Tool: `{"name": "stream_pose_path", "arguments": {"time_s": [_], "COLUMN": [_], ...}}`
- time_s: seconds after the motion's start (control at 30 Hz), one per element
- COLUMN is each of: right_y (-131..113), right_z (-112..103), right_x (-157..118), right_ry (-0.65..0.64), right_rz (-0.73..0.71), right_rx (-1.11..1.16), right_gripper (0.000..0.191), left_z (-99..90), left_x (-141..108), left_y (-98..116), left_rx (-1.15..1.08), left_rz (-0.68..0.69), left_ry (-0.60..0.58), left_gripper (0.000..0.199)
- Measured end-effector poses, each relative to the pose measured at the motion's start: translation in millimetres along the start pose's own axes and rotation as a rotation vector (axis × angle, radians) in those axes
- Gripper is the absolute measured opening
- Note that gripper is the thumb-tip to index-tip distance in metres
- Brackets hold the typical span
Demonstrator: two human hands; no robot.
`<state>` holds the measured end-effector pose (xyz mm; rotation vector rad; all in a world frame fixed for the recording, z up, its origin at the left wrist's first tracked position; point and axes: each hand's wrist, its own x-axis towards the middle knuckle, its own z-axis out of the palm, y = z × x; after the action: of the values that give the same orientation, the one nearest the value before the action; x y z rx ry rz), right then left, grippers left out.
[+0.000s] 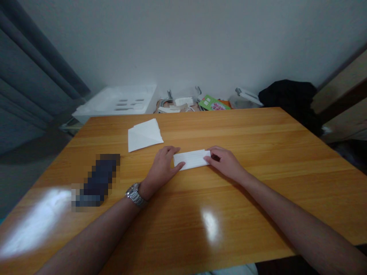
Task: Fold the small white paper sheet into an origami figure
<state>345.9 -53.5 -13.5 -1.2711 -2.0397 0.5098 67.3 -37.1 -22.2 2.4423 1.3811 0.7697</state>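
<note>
A narrow folded strip of white paper (192, 159) lies on the wooden table (246, 214), between my two hands. My left hand (165, 163) holds its left end, with the thumb on the near edge and the fingers at the far side. At the other end, my right hand (223, 162) pinches the paper between thumb and fingers. Another folded white paper (145, 135) rests flat on the table, beyond my left hand and to its left.
A pixelated dark object (99, 181) lies at the table's left. Behind the far edge are a white tray (114, 97), a green booklet (212, 103), assorted items, and a black cloth-like heap (289, 95) at the right.
</note>
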Motion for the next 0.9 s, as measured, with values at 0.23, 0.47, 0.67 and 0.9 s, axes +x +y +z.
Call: {"name": "stream_pose_path", "arguments": {"time_s": [0.23, 0.47, 0.67, 0.9], "right_y": [4.2, 5.0, 8.9, 20.9], "right_z": [2.6, 6.5, 9.9, 10.7], "right_x": [-0.1, 0.4, 0.4, -3.6], "right_ry": [0.029, 0.037, 0.039, -0.032], "right_rz": [-0.015, 0.023, -0.033, -0.065], "right_rx": [0.027, 0.014, -0.026, -0.162], "right_gripper": [0.024, 0.016, 0.033, 0.042], "left_z": [2.9, 0.3, -1.5, -1.9], "left_x": [0.7, 1.1, 2.7, 2.1], "left_y": [-0.8, 2.6, 3.2, 2.6], "left_rx": [0.083, 0.103, 0.094, 0.058], "left_rz": [-0.02, -0.04, -0.038, 0.008], "left_ry": [0.005, -0.037, -0.058, -0.085], "left_gripper": [0.045, 0.045, 0.042, 0.035]}}
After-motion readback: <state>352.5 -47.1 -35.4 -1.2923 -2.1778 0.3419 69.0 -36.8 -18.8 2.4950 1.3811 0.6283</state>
